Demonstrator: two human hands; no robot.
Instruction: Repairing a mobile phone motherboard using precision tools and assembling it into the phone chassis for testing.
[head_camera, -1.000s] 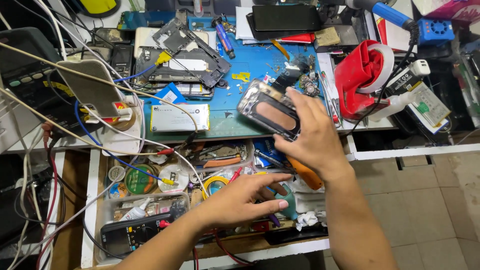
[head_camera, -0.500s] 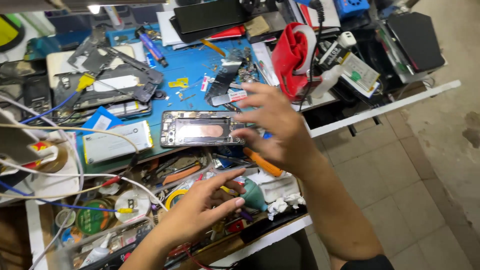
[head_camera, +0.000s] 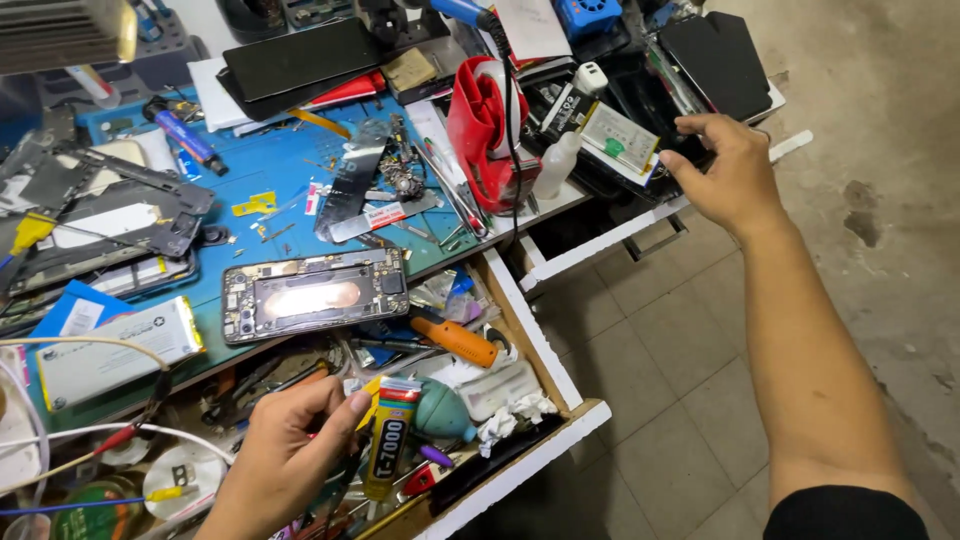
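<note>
1. Head view: the left hand (head_camera: 285, 455) is low in the open drawer (head_camera: 540, 350), fingers curled round the upper end of a glue tube (head_camera: 390, 435) with a yellow and black label. The tube's long axis runs nearly up and down the picture, cap end towards the person.
2. The right hand (head_camera: 730, 175) is well apart, stretched to the far right edge of the bench, fingers half spread and bent over a white boxed package (head_camera: 620, 135). It seems to touch the clutter there; whether it grips anything I cannot tell.
3. The opened phone frame (head_camera: 315, 295) lies flat on the blue mat (head_camera: 280, 170), long axis left to right, just above the left hand and nearer to it.
4. A white battery pack (head_camera: 115, 350) lies at the left; a red holder (head_camera: 480, 125) stands upright behind the mat; an orange-handled tool (head_camera: 455, 340) lies in the drawer.
</note>
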